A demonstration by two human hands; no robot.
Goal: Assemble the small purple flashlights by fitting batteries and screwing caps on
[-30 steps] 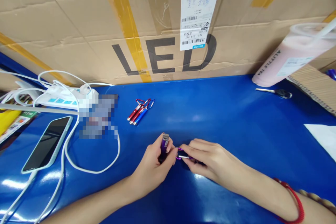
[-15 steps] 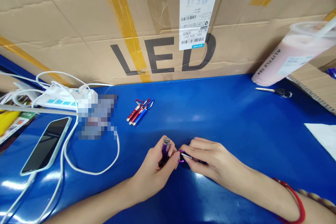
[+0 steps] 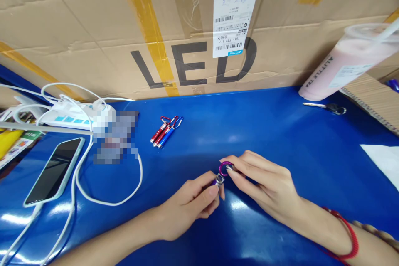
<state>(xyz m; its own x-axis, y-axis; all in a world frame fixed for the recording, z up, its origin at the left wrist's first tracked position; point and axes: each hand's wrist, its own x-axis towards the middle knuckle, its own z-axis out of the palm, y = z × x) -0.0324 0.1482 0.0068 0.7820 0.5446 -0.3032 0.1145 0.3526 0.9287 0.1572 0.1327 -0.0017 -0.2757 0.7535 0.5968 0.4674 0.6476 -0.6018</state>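
Observation:
My left hand [image 3: 187,205] is closed around a small purple flashlight [image 3: 219,179]. Only its silver end shows past the fingers, pointing up and to the right. Between thumb and fingertips, my right hand [image 3: 268,181] pinches a purple carabiner [image 3: 222,167], its curved end facing the flashlight. The two pieces meet or nearly meet at the silver end; whether they are linked I cannot tell. Beyond my hands, several small flashlights [image 3: 161,134], red and blue, lie side by side on the blue table [image 3: 249,124] with carabiners at their far ends.
At the left are a phone [image 3: 56,172], white cables [image 3: 141,170] and a power strip [image 3: 70,121]. A large cardboard box [image 3: 102,29] stands along the back. To the right are a pink drink cup [image 3: 338,68], a key [image 3: 330,108] and white paper [image 3: 383,164].
Both hands have shifted right. My left hand has turned the flashlight from upright to pointing toward my right hand. My right hand has raised the carabiner, so more of its loop shows.

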